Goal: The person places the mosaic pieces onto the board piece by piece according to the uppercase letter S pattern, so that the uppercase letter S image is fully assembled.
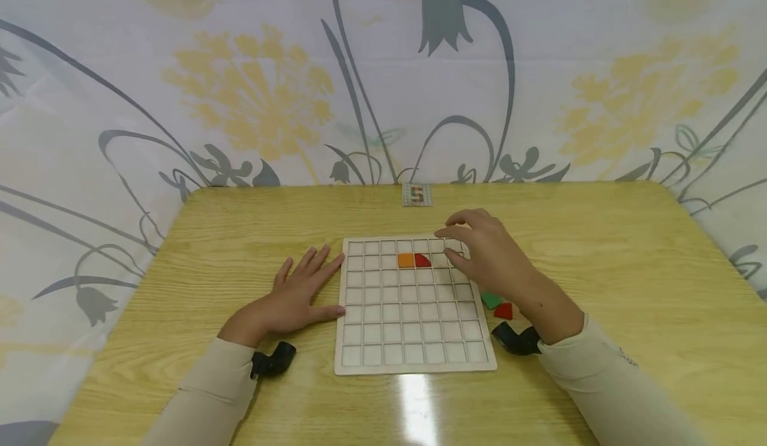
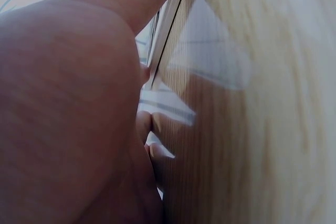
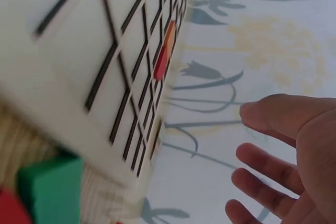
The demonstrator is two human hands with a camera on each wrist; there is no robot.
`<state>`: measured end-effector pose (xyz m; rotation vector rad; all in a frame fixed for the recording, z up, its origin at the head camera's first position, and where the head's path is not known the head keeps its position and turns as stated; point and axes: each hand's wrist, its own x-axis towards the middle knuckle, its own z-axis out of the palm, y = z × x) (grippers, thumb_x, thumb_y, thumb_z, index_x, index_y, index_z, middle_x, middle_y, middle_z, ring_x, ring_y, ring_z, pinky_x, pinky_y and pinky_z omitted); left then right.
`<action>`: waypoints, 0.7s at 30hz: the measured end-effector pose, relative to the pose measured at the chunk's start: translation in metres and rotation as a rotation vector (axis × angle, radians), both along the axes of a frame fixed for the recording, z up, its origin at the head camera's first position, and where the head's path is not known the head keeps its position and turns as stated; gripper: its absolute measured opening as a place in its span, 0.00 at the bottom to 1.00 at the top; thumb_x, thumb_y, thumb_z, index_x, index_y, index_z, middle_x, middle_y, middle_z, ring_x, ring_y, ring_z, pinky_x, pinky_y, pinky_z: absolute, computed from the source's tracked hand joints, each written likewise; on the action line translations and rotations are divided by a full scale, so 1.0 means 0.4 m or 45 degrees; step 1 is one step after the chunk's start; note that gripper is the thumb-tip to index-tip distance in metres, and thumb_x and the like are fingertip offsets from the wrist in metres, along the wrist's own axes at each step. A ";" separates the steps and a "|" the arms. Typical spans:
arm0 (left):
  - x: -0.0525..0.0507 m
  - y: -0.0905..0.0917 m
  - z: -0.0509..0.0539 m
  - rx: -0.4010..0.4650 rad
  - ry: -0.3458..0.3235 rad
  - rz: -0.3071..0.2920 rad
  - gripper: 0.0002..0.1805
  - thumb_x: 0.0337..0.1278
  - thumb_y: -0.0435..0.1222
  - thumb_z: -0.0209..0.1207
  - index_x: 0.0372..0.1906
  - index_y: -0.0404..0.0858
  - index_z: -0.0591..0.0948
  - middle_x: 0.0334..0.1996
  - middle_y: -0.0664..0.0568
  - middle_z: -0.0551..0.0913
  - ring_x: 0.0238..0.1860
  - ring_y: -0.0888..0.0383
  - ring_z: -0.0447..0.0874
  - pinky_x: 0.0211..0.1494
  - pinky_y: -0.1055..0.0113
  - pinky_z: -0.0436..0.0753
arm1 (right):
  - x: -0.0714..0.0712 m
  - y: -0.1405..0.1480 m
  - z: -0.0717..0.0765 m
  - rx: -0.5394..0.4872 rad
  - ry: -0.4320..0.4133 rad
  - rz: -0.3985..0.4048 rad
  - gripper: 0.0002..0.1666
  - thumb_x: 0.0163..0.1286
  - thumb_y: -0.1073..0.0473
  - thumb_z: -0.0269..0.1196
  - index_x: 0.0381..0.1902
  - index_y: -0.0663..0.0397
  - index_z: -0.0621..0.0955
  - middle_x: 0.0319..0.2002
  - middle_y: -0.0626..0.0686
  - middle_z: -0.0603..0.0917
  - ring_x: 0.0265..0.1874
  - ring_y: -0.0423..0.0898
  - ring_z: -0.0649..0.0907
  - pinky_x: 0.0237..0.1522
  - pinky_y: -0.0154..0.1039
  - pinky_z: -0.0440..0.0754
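- Head view: grid board [image 1: 413, 369] on the table [image 1: 240, 216], orange square [image 1: 406, 260] and red quarter-round [image 1: 422, 260] sitting side by side.
- Right hand [image 1: 488, 249] hovers above, fingers apart, hiding far-right cells!
- Left hand [image 1: 299, 296] lies spread at the left edge.
- Right of the board: green piece [image 1: 491, 300], red piece [image 1: 503, 311], cut off at right wrist.
- Behind, a card [image 1: 417, 194], details too small.

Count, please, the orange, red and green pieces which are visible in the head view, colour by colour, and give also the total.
Orange piece: 1 (on the board)
Red pieces: 2 (one on the board, one beside it)
Green piece: 1 (beside the board)
Total: 4 visible; others may be hidden.
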<state>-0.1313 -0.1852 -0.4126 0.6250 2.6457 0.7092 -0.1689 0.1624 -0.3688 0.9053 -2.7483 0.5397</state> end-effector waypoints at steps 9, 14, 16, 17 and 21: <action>-0.001 -0.010 -0.005 0.005 -0.017 0.018 0.50 0.63 0.58 0.60 0.82 0.48 0.48 0.82 0.45 0.37 0.82 0.42 0.28 0.76 0.36 0.27 | 0.005 0.066 -0.009 -0.032 0.104 -0.046 0.15 0.60 0.65 0.72 0.46 0.59 0.88 0.49 0.61 0.84 0.53 0.60 0.79 0.54 0.61 0.77; 0.000 -0.011 -0.004 0.011 -0.021 0.021 0.50 0.64 0.58 0.60 0.82 0.48 0.48 0.82 0.45 0.37 0.82 0.41 0.28 0.76 0.37 0.27 | -0.009 0.092 -0.011 -0.031 0.127 -0.061 0.15 0.59 0.67 0.72 0.46 0.61 0.88 0.47 0.62 0.84 0.48 0.61 0.80 0.49 0.58 0.79; -0.002 -0.010 -0.004 0.015 -0.023 0.021 0.50 0.64 0.58 0.60 0.82 0.48 0.48 0.82 0.45 0.37 0.82 0.42 0.28 0.76 0.37 0.26 | -0.013 0.104 -0.014 -0.029 0.110 -0.077 0.15 0.60 0.67 0.71 0.46 0.62 0.87 0.46 0.63 0.84 0.46 0.61 0.80 0.48 0.57 0.79; -0.002 -0.009 -0.004 0.016 -0.025 0.019 0.50 0.63 0.58 0.60 0.82 0.49 0.48 0.82 0.45 0.37 0.82 0.42 0.28 0.76 0.37 0.26 | -0.015 0.110 -0.016 -0.025 0.099 -0.087 0.15 0.60 0.66 0.71 0.47 0.62 0.87 0.46 0.63 0.84 0.46 0.60 0.80 0.48 0.57 0.79; -0.005 -0.005 -0.006 0.008 -0.025 0.010 0.50 0.64 0.58 0.60 0.82 0.49 0.48 0.82 0.46 0.37 0.82 0.43 0.28 0.76 0.37 0.26 | -0.023 0.130 -0.027 -0.011 0.036 -0.128 0.15 0.62 0.65 0.71 0.48 0.62 0.87 0.44 0.62 0.84 0.44 0.59 0.80 0.46 0.55 0.81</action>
